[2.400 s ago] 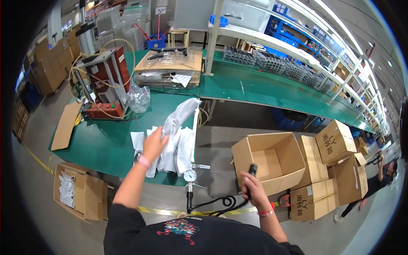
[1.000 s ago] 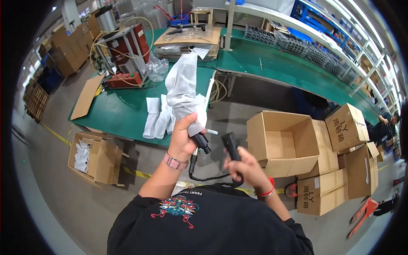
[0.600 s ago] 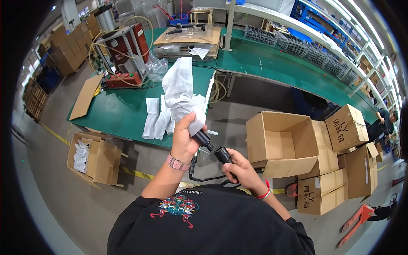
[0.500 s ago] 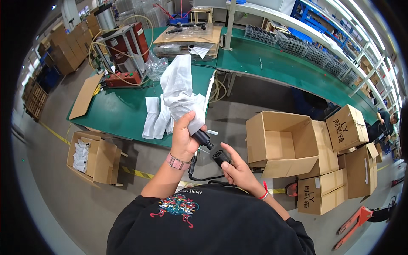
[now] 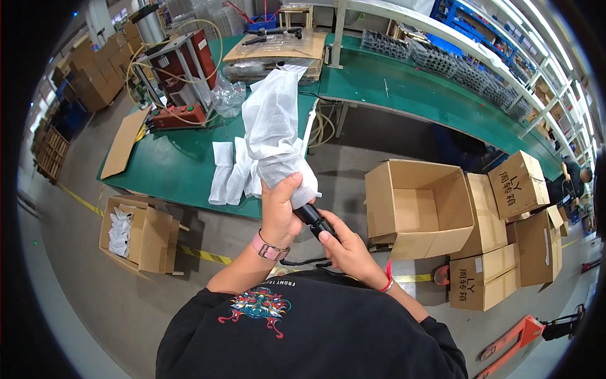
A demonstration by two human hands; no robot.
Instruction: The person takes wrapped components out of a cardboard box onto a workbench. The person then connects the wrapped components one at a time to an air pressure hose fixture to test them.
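My left hand (image 5: 279, 213) is closed round the lower end of a white foam sleeve (image 5: 271, 120), which covers most of a long part. A black tubular end (image 5: 307, 214) sticks out of the sleeve toward my right hand. Between the thumb and fingers of my right hand (image 5: 351, 251) is a black ring-shaped cap (image 5: 323, 227), which meets the tubular end; my fingers partly hide the joint. Several white foam sleeves (image 5: 221, 174) lie on the green table (image 5: 177, 161) beyond my left hand. Below my hands runs a black cable (image 5: 306, 261).
An open cardboard box (image 5: 420, 211) stands on the right, with more boxes (image 5: 483, 278) behind. At lower left, another box (image 5: 154, 237) holds white-wrapped pieces. A red bench press (image 5: 189, 76) and plastic-wrapped stack (image 5: 274, 54) occupy the table's far side. A red pallet jack (image 5: 514, 338) is at lower right.
My right hand has moved up and left, bringing the cap from apart to against the black tubular end. My left hand has shifted slightly right and down with the sleeved part.
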